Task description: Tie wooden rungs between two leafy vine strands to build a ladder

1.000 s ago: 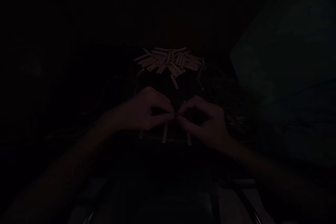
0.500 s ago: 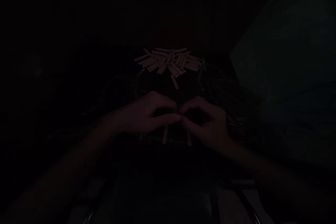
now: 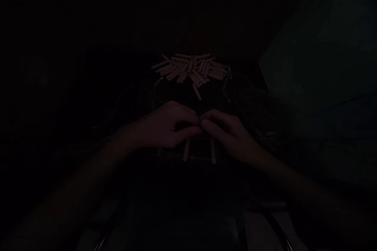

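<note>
The picture is very dark. My left hand (image 3: 171, 125) and my right hand (image 3: 228, 131) meet in the middle with fingertips pinched together. Whatever is between the fingers is too small and dark to make out. Just below the hands lie a short flat wooden stick (image 3: 186, 150) and another wooden stick (image 3: 213, 151), their upper ends partly hidden by my hands. A faint cord (image 3: 197, 158) seems to run across by their lower ends. Beyond my hands is a heap of short wooden sticks (image 3: 188, 66), several with a small hole near one end.
One loose stick (image 3: 196, 91) lies in front of the heap. A thin cord (image 3: 226, 86) hangs from a piece at the heap's right. Faint tangled strands (image 3: 250, 96) spread farther right. A pale greenish surface (image 3: 321, 55) slopes along the right side.
My right hand has turned slightly, its fingers drawing closer together and its thumb rising. My left hand has barely shifted. The heap looks unchanged.
</note>
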Available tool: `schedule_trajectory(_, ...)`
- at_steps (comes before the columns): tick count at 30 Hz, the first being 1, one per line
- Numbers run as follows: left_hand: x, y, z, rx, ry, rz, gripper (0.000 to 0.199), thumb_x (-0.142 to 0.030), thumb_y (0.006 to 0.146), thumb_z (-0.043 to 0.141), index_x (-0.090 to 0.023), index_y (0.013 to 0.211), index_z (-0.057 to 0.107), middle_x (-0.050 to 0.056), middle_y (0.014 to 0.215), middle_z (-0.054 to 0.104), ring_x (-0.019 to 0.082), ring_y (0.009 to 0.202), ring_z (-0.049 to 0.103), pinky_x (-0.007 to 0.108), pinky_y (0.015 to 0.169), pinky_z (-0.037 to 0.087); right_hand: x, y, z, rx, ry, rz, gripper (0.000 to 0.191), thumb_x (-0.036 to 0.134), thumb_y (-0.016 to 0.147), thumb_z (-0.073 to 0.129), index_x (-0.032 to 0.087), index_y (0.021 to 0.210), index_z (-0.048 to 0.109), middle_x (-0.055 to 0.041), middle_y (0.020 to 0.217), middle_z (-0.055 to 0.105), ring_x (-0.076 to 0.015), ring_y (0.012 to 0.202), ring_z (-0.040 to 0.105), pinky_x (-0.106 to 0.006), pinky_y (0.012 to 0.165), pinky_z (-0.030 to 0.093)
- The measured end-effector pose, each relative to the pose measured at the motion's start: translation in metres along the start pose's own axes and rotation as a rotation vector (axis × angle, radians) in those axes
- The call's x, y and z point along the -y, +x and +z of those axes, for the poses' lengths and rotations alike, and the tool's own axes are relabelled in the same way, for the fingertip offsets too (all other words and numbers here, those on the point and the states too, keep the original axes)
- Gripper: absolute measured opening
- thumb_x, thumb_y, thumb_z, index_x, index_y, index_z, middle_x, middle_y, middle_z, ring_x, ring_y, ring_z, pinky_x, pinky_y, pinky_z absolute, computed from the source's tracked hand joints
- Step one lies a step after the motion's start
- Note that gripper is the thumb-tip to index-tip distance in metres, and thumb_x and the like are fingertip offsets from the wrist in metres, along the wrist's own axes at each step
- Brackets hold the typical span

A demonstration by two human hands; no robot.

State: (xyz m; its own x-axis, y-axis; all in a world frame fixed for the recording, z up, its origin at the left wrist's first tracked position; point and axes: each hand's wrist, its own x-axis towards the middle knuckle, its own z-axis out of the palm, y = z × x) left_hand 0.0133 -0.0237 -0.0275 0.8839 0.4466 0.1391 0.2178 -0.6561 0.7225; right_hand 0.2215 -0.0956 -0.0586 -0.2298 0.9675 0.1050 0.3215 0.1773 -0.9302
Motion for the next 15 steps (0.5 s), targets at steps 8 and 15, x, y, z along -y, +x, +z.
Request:
schedule_trajectory(8,0.0026,-0.0003,0.0007,-0.006,-0.05,0.018,0.024,-0.024,0.097,0.06,-0.014,0.077,0.069,0.0,0.069,0.062,0.011,0.066,0.058,0.023,0.064,0.041,0.0028,0.0009,-0.0029,-0.067,0.063,0.025,0.012,0.031,0.089,0.076,0.02,0.084,0.074,0.0012,0.081,0.074,-0.0142,0.077,0.068,-0.025,0.072,0.053)
schedule_trajectory(15,0.0037,0.0001,-0.0051,0.08,-0.275,-0.078,0.024,-0.026,0.096,0.065,-0.014,0.076,0.071,0.001,0.073,0.066,0.011,0.069,0.06,0.02,0.063,0.042,0.0022,0.0011,-0.0044,-0.067,0.206,0.074,0.018,0.031,0.075,0.088,0.019,0.077,0.074,0.0001,0.074,0.073,-0.0139,0.069,0.065,-0.025,0.064,0.051)
